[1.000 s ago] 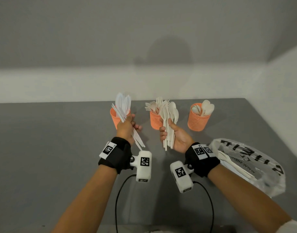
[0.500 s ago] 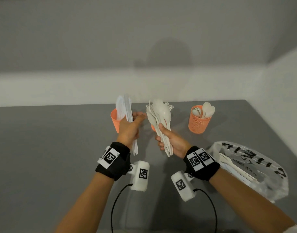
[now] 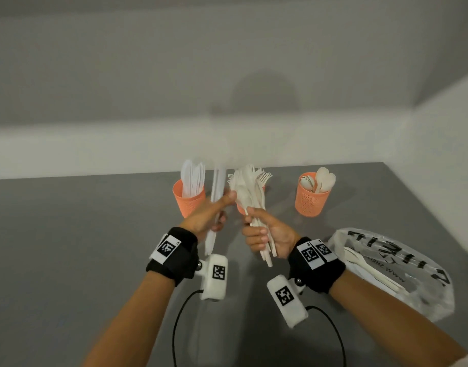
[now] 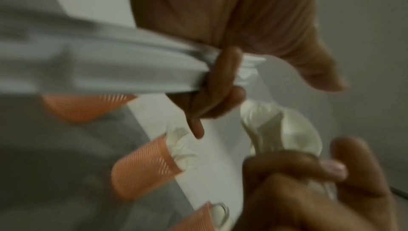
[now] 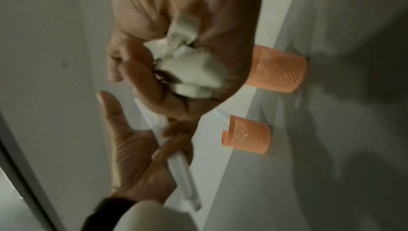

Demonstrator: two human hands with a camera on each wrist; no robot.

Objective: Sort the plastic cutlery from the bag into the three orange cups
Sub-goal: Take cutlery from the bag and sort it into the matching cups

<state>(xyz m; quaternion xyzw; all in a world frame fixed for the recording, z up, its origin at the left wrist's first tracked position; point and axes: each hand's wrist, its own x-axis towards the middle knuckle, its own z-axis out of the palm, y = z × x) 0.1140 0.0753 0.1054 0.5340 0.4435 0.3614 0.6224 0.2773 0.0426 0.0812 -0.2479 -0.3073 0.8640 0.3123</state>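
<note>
My left hand [image 3: 210, 213] grips a bundle of white plastic knives [image 3: 218, 186] upright, just in front of the left orange cup [image 3: 189, 203], which holds more knives. Its thumb reaches toward the mixed bundle of forks and spoons [image 3: 250, 190] that my right hand [image 3: 263, 233] grips by the handles. That bundle hides most of the middle orange cup [image 3: 240, 207]. The right orange cup [image 3: 311, 201] holds spoons. In the left wrist view my fingers [image 4: 220, 81] curl round the knives [image 4: 110, 70]. In the right wrist view the handle ends [image 5: 189, 70] show inside my fist.
The clear plastic bag [image 3: 394, 268] with black lettering lies on the grey table [image 3: 68, 247] at the right, with some white cutlery inside. A pale wall runs behind the cups. Cables trail from the wrist cameras near the table's front edge.
My left hand has moved right with its knives, now upright beside the right hand's bundle. The right hand has shifted slightly left, and the two bundles nearly touch.
</note>
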